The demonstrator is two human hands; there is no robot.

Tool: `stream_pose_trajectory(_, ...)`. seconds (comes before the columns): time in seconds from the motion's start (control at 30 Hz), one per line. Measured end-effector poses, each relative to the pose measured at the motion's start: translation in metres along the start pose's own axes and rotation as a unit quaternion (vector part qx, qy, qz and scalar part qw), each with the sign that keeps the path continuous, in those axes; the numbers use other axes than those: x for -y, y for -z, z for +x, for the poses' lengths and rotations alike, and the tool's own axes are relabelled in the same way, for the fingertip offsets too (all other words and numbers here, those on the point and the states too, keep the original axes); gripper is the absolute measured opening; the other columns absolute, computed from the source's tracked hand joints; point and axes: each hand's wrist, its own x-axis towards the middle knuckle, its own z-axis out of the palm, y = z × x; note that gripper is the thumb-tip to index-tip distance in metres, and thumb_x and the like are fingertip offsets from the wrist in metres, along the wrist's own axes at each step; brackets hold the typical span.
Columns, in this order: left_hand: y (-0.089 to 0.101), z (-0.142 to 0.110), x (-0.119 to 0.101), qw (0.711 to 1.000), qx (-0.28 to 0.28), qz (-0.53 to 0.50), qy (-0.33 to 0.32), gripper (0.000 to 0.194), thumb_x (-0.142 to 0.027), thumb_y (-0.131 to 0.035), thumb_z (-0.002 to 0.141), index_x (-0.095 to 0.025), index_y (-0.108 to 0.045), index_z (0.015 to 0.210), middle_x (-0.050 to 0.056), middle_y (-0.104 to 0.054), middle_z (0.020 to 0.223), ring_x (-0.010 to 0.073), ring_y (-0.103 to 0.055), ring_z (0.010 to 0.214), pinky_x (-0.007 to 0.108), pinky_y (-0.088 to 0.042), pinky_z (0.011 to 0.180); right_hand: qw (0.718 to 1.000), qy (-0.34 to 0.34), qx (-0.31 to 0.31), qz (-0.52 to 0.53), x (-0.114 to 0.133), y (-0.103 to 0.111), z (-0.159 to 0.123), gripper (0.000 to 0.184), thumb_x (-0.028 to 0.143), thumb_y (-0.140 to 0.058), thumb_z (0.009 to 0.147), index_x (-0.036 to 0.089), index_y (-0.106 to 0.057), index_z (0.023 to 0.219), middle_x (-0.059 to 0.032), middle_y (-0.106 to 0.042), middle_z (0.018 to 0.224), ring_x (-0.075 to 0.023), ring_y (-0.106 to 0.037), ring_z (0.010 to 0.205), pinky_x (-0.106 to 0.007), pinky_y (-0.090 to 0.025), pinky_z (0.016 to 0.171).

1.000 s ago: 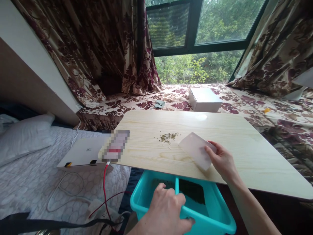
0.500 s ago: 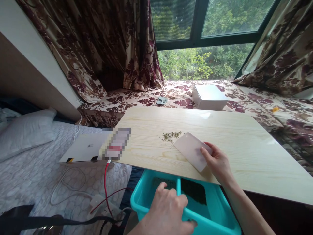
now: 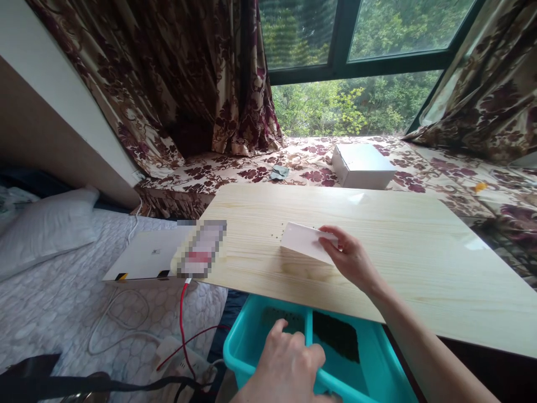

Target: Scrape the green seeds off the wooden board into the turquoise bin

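Observation:
My right hand point(image 3: 350, 258) grips a white flat plastic scraper point(image 3: 308, 242) by its right end. The scraper stands tilted on its long edge over the wooden tabletop point(image 3: 251, 257). It hides most of a pile of small greenish-brown grains, and only a few loose grains point(image 3: 272, 235) show beside it. Below the table's near edge is a turquoise two-compartment bin point(image 3: 239, 358). My left hand point(image 3: 289, 361) is curled over the bin's near rim by the divider; its fingertips are partly hidden. Dark material point(image 3: 337, 336) lies in the right compartment, and scattered grains point(image 3: 285, 319) lie in the left.
At the table's left end lies a blurred phone-like object point(image 3: 201, 252) with a red cable point(image 3: 182, 313). A white box point(image 3: 140, 254) and power strip point(image 3: 184, 358) rest on the bed. Another white box point(image 3: 363, 166) stands on the window seat behind the table.
My right hand has moved left and away from me with the scraper, which has tipped up and now covers most of the grain pile. My left hand stays on the bin.

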Motion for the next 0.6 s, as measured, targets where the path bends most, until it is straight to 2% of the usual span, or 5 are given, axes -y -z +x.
stream_pose_trajectory(0.2, 0.003, 0.000, 0.000, 1.000, 0.019, -0.011, 0.009, 0.039, -0.058, -0.069, 0.068, -0.023, -0.069, 0.086, 0.005, -0.068, 0.079, 0.0237, -0.062, 0.087, 0.044, -0.032, 0.102, 0.998, 0.054, 0.027, -0.025, -0.002, 0.002, -0.001, 0.023, 0.034, -0.053, 0.083, 0.020, -0.065, 0.097, -0.0045, -0.072, 0.080, -0.0167, -0.061, 0.060, -0.026, -0.046, 0.054)
stream_pose_trajectory(0.37, 0.008, -0.001, -0.002, 0.999, 0.023, -0.020, 0.015, 0.040, -0.058, -0.069, 0.069, -0.022, -0.068, 0.087, 0.006, -0.068, 0.082, 0.0239, -0.062, 0.091, 0.044, -0.030, 0.105, 0.996, 0.080, 0.013, -0.047, -0.003, -0.001, 0.006, 0.022, 0.032, -0.052, 0.085, 0.022, -0.066, 0.099, -0.0046, -0.073, 0.084, -0.0183, -0.064, 0.066, -0.027, -0.048, 0.058)
stream_pose_trajectory(0.47, 0.009, -0.002, -0.002, 0.999, 0.032, -0.026, 0.019, 0.041, -0.058, -0.069, 0.069, -0.022, -0.068, 0.088, 0.006, -0.067, 0.084, 0.0240, -0.061, 0.093, 0.044, -0.029, 0.105, 0.993, 0.101, 0.043, -0.052, 0.000, -0.001, 0.007, 0.021, 0.032, -0.051, 0.086, 0.022, -0.066, 0.098, -0.0044, -0.074, 0.089, -0.0184, -0.065, 0.070, -0.026, -0.048, 0.058)
stream_pose_trajectory(0.6, 0.011, -0.003, -0.002, 0.998, 0.043, -0.033, 0.028, 0.042, -0.058, -0.069, 0.070, -0.021, -0.067, 0.089, 0.007, -0.067, 0.086, 0.0245, -0.059, 0.096, 0.044, -0.027, 0.106, 0.991, 0.096, 0.079, -0.045, 0.002, 0.011, -0.002, 0.022, 0.036, -0.052, 0.086, 0.022, -0.068, 0.092, -0.0040, -0.073, 0.087, -0.0185, -0.065, 0.071, -0.026, -0.049, 0.058)
